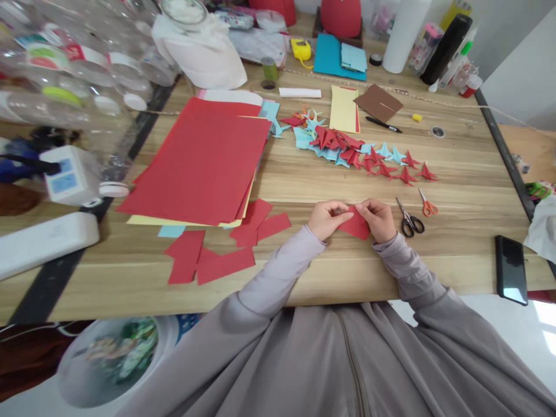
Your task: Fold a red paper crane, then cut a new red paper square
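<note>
Head view: the left hand (326, 220) and right hand (377, 220) pinch a small red paper piece (357, 225) between their fingers near the counter's (321, 284) front edge; the fingers partly cover its top, so its folds are unclear.

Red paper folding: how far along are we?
Done: a cluster of red and blue folded shapes. In hand: one red piece, pinched by the left hand and right hand, not yet a finished shape. Left, probably: the loose pieces, still flat, maybe the paper stack too. Target count isn't visible.
</note>
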